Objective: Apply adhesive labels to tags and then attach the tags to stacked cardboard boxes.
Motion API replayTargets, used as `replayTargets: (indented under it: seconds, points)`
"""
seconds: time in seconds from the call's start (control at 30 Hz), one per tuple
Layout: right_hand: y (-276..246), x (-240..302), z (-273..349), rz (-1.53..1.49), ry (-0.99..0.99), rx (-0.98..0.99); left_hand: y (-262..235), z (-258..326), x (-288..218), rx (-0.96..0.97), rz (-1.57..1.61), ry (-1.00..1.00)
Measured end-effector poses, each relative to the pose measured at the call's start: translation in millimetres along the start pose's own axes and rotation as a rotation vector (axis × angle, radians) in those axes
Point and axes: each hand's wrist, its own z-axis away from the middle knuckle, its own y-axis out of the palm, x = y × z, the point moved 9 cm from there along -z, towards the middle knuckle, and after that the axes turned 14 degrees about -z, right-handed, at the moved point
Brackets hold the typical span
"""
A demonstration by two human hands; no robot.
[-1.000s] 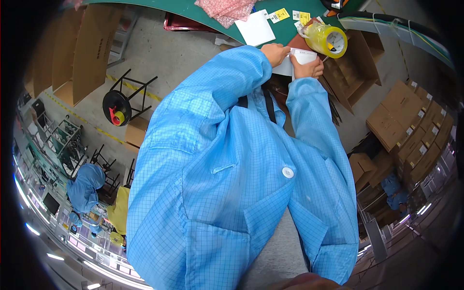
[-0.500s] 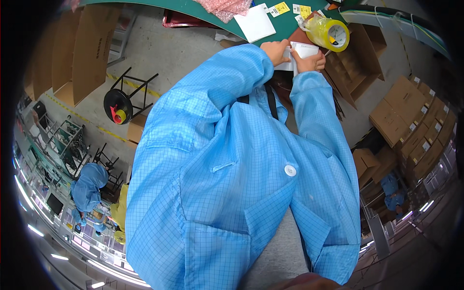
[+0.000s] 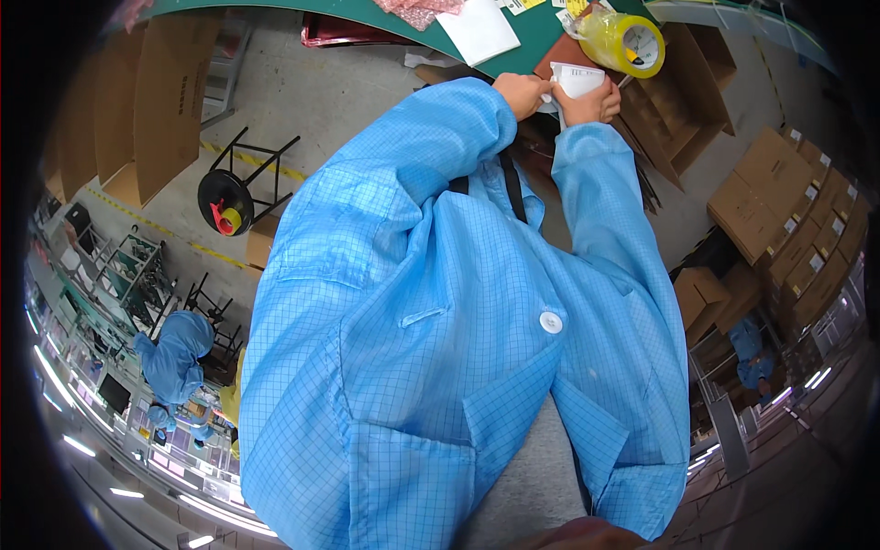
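Note:
At the near edge of the green table (image 3: 357,11), both my hands are closed on a white printed paper (image 3: 577,80). My left hand (image 3: 522,94) pinches its left edge between thumb and fingers. My right hand (image 3: 589,103) grips its right side, the thumb lying across the front. The paper looks folded; how many layers it has I cannot tell. Just beyond my right hand, a thick roll of clear yellowish tape (image 3: 632,48) rests on its side. A flat white sheet or packet (image 3: 477,32) lies on the table to the left of the tape.
Pink bubble wrap (image 3: 417,9) lies at the far edge of view. An open cardboard box (image 3: 701,101) stands right of the table, with stacked cartons (image 3: 779,202) farther right. On the left are a black stool (image 3: 225,202) holding a tape dispenser, tall cardboard (image 3: 170,101), and a co-worker (image 3: 179,353).
The paper's left flap has swung down out of sight, and its printed right part stands up more between my hands. My view has shifted slightly, moving the table things up the picture.

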Motion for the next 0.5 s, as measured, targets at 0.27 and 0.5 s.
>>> replayTargets:
  seconds: [0.27,0.5]
  points:
    - [2,-8,1,0.03,-0.082,0.02,3,5,-10,0.132,-0.188,0.005]
    - [-3,1,6,0.027,-0.079,-0.026,22,42,-25,0.013,-0.088,0.11]
